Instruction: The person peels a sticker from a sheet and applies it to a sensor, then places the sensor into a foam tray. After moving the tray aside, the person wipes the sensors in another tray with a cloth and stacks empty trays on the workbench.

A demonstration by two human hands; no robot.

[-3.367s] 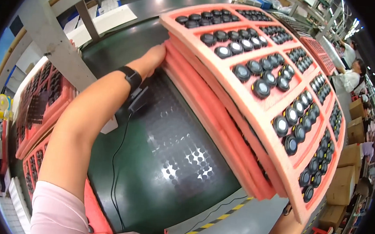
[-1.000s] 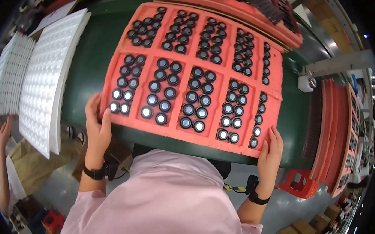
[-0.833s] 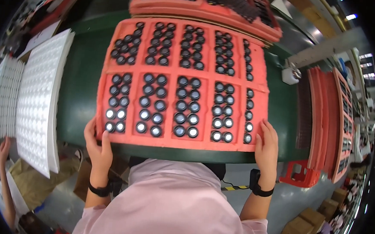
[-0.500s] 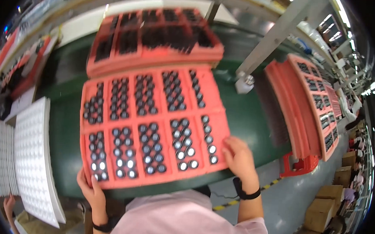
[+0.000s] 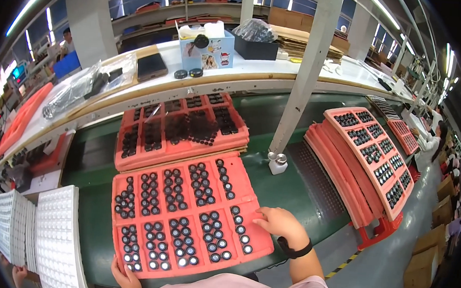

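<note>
A pink foam tray lies on the green belt before me, divided into compartments. Small round black caps with pale, shiny centres, such as this cap, stand in its compartments in rows. The rightmost column is partly filled, with bare pink foam beside its caps. My left hand grips the near left corner, thumb on top and the other fingers partly hidden. At the right edge, my right hand has its fingers bent over the rim of the same tray. Both wrists' lower parts lead back toward my pink top.
Behind is a stack of pink trays with dark caps. Another tray stack stands right, past a metal post and small white bottle. White moulded trays stand left, near another person's hand. A shelf holds a blue box.
The view has tilted up, bringing the back shelf into sight and the tray lower in the picture. My right hand has shifted slightly farther along the tray's right edge; my left stays at the corner.
</note>
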